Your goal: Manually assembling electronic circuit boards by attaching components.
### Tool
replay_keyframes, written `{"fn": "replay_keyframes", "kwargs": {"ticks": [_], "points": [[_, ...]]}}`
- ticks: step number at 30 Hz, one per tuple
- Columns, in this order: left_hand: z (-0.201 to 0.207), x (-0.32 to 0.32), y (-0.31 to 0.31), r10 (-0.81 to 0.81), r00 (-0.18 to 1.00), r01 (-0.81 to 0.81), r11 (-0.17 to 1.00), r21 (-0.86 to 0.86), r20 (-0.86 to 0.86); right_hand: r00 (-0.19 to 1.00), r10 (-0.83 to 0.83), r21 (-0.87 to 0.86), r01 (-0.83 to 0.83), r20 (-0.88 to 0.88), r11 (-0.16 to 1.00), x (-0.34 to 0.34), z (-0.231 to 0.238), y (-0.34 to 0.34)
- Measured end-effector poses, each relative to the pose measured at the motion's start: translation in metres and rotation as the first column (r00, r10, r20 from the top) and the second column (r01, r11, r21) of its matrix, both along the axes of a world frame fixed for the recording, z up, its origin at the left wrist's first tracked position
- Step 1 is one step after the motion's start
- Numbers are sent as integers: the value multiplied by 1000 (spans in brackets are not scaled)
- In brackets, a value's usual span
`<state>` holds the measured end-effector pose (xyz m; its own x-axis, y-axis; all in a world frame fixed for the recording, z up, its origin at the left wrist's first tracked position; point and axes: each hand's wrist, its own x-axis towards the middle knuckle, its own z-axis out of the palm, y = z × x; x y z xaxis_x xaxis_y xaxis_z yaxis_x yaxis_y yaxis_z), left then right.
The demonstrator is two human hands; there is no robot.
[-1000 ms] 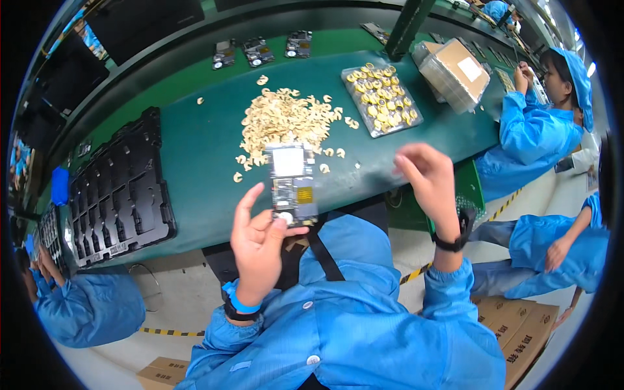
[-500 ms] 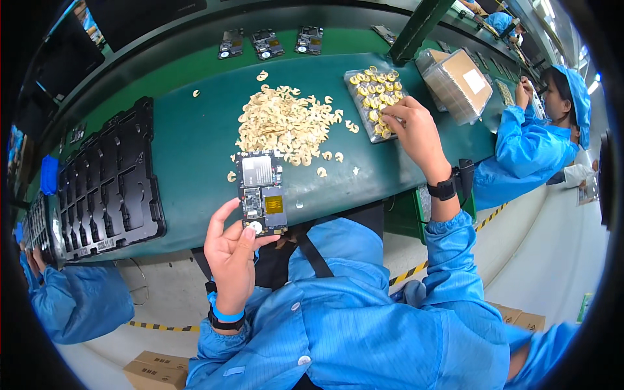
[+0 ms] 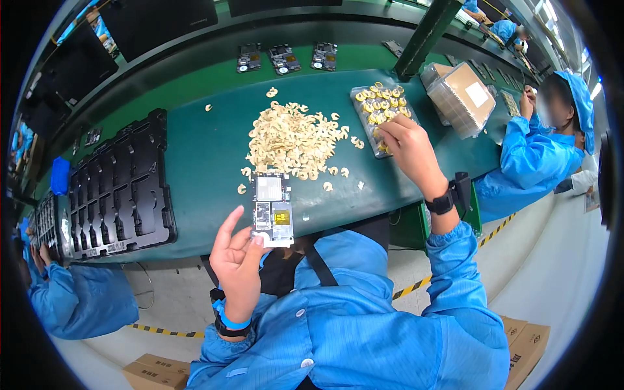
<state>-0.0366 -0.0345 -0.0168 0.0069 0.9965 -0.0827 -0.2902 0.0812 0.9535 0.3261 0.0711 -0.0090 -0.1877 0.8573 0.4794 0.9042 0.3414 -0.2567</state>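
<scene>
My left hand [image 3: 239, 263] pinches a circuit board [image 3: 262, 214] by its near end, thumb on top, and holds it upright above the mat's near edge. The board carries a silvery metal shield, a yellow patch and a white round spot near my thumb. My right hand [image 3: 414, 148] reaches over a clear plastic tray [image 3: 365, 128] filled with small round parts with yellow rims [image 3: 376, 105]. Its thumb and forefinger are pressed together at the tray's near part; whatever lies between them is hidden. Just beyond the board is a heap of cream-coloured C-shaped pieces [image 3: 292, 140].
Black moulded trays [image 3: 120, 188] lie at the left, beside a blue object [image 3: 60, 175]. Three circuit boards [image 3: 284, 58] line the back ledge. Clear boxes with a brown insert [image 3: 458, 97] stand right of a green post [image 3: 426, 42]. A co-worker [image 3: 539, 149] sits at the right.
The view has shifted, so the bench sits lower and further right in it. My left hand still holds the board, and my right hand stays at the tray, its fingertips drawn together.
</scene>
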Motion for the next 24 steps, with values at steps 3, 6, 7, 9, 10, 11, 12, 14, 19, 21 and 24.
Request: {"fn": "replay_keyframes", "kwargs": {"ticks": [3, 6, 7, 9, 10, 11, 12, 14, 19, 21, 24], "points": [[-1, 6, 0, 83, 997, -83, 996, 44, 0, 916, -45, -18, 41, -400, 999, -30, 15, -27], [-2, 17, 2, -29, 998, 37, 990, 137, -63, 552, -135, -225, -99, -823, 969, -82, 22, -63], [2, 24, 3, -40, 994, 55, 986, 160, -98, 351, -172, -254, -202, -920, 946, -103, 28, -73], [5, 34, 7, -38, 993, 64, 967, 246, -108, 253, -101, -184, -329, -962, 926, -130, 15, -87], [9, 37, 10, -44, 992, 72, 967, 244, -115, 274, -29, -121, -325, -961, 938, -142, 9, -88], [15, 40, 11, -21, 986, 70, 953, 295, -167, 294, 46, -55, -326, -955, 944, -150, 4, -90], [18, 41, 11, 4, 977, 73, 936, 346, -215, 393, 69, -63, -312, -917, 948, -153, 3, -92], [19, 42, 11, 8, 965, 88, 931, 355, -262, 372, 54, -61, -291, -927, 955, -164, -4, -97], [12, 38, 12, 77, 933, 67, 923, 378, -352, 449, 68, -88, -318, -891, 944, -162, 2, -101], [10, 33, 12, 84, 866, 139, 906, 400, -492, 566, 161, -55, -346, -809, 937, -155, 4, -99], [15, 28, 12, 35, 850, 182, 916, 357, -526, 616, 228, -79, -430, -754, 899, -145, 13, -95]]}}
